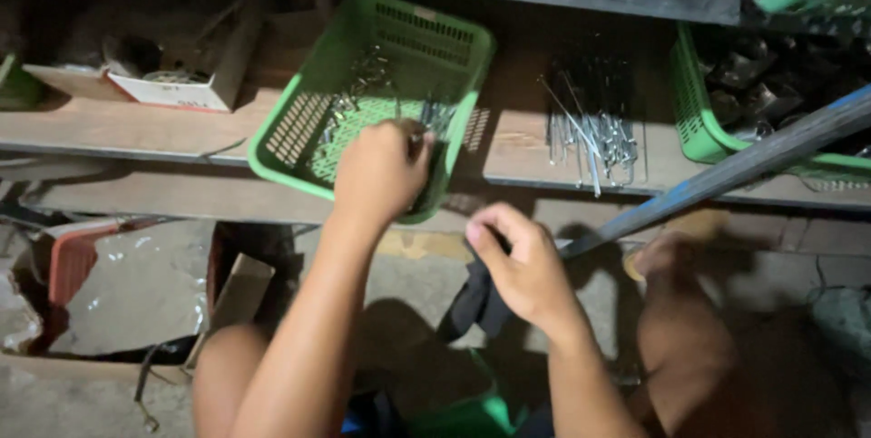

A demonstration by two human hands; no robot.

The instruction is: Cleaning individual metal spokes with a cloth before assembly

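At far left, well away from either hand's fingers, an open cardboard box (pixel 172 75) sits on the wooden shelf (pixel 127 130), holding dim, unclear parts. The green plastic basket (pixel 376 84) is pulled partly over the shelf edge and tilted toward the person, apparently so its contents are reachable. The left hand (pixel 381 170) reaches into it, fingers bunched together around thin metal pins (pixel 363 98) just beyond the fingertips; whether any are pinched cannot be told. The right hand (pixel 522 266) hangs below the shelf, fingers curled shut on a dark cloth (pixel 476 302). Right of those fingers, loose long nails (pixel 594 134) lie on the shelf, and a blue bar (pixel 726 170) slants across.
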